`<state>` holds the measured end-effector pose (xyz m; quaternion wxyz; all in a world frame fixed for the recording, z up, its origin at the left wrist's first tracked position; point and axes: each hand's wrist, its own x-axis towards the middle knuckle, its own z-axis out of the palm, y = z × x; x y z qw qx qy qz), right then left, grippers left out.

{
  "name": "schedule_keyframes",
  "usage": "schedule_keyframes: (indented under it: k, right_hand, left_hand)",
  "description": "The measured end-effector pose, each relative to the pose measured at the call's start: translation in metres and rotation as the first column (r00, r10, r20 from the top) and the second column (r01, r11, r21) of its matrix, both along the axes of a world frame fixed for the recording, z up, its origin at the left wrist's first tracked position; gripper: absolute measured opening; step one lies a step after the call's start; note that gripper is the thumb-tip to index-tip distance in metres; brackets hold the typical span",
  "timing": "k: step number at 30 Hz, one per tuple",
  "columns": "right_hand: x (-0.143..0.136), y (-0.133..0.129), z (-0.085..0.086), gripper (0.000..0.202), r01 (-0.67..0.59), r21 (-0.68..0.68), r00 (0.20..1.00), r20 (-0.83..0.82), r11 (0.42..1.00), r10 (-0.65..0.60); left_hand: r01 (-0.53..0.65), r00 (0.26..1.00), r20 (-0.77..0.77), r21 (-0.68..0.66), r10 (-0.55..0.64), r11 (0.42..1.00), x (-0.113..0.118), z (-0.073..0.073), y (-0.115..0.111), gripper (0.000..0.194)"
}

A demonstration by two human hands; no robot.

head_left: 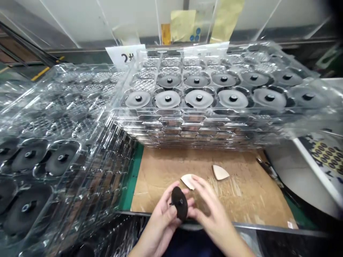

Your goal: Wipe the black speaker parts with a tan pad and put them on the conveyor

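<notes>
My left hand (166,217) grips a round black disc (180,204) near the front edge of the work surface, its small centre post facing up and right. My right hand (207,205) is beside the disc, thumb near its right edge, with its fingers apart and reaching over a white wedge-shaped pad (187,181). Whether the fingertips touch that pad is hard to tell. A second white pad (220,172) lies farther right on the brown cardboard (160,167).
Stacked clear trays (198,119) with black discs rise behind the cardboard. Another tray stack (88,157) stands at the left. A dark tool (268,169) lies at the cardboard's right edge, near a white bin (297,167) and a sticker sheet (328,155).
</notes>
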<state>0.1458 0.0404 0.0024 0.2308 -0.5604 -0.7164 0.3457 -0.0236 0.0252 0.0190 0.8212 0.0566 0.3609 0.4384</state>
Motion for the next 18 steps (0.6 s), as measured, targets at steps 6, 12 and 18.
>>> schedule_keyframes:
  k: [6,12,18]
  right_hand:
    - [0.004,0.024,-0.035,0.032,0.114,0.092,0.977,0.171,0.989,-0.128]
    - [-0.006,0.018,-0.036,0.026,-0.024,0.131,0.994,0.112,0.991,0.009]
    - [-0.004,0.045,0.027,0.031,0.161,0.195,0.987,-0.029,0.968,-0.158]
  left_hand:
    - [-0.133,0.991,-0.023,0.023,0.134,0.991,-0.011,0.0,0.028,0.056]
    - [-0.145,0.989,-0.037,-0.019,0.144,0.989,-0.013,-0.003,0.04,0.056]
    - [-0.08,0.993,-0.081,0.014,0.081,0.997,0.006,0.01,0.045,0.054]
